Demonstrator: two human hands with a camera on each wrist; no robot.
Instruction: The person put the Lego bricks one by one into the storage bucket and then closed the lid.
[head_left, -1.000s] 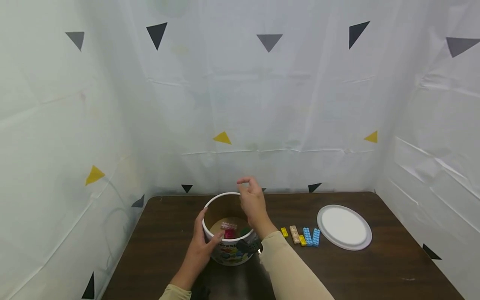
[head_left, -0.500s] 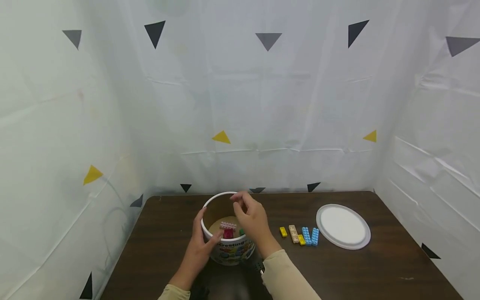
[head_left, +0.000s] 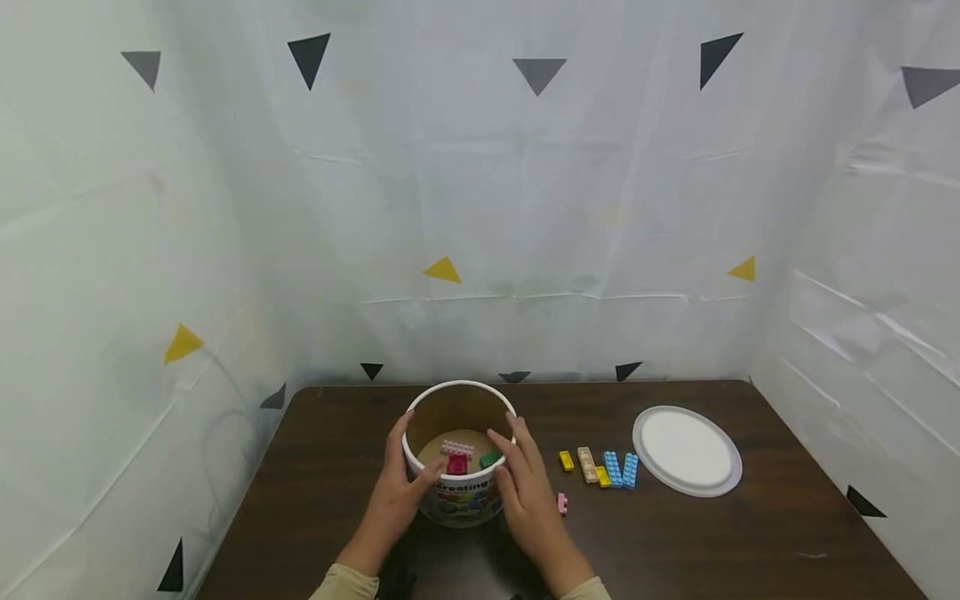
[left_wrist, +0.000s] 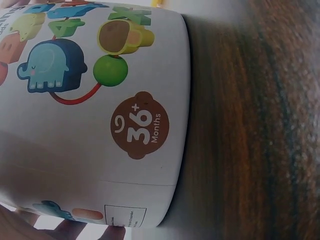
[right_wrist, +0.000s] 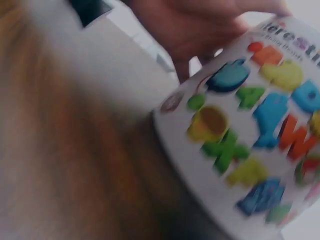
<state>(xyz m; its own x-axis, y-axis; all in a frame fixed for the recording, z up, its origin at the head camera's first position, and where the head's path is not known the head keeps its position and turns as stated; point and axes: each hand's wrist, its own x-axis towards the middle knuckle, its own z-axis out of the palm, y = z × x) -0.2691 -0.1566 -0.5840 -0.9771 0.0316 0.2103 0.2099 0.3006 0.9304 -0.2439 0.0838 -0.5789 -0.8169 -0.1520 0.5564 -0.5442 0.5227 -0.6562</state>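
A white-rimmed round tub (head_left: 467, 496) printed with toy pictures stands on the dark wooden table, open at the top. Inside lie a light pink brick (head_left: 457, 449), a deep pink brick (head_left: 457, 465) and a green brick (head_left: 490, 459). My left hand (head_left: 397, 492) grips the tub's left side, its thumb at the near rim. On the opposite side, my right hand (head_left: 531, 492) holds the tub, one fingertip over the rim. In the right wrist view its fingers lie against the wall of the printed tub (right_wrist: 250, 125), slightly blurred.
Right of the tub lie yellow bricks (head_left: 566, 461), a beige brick (head_left: 587, 464) and light blue bricks (head_left: 612, 469). A small pink brick (head_left: 562, 503) sits beside my right hand. Farther right is a round white lid (head_left: 687, 451). White cloth walls (head_left: 480, 192) enclose the table.
My right hand has come down from above the tub's far right rim to its right side. The small pink brick, earlier behind my forearm, now shows. The left hand stays put.
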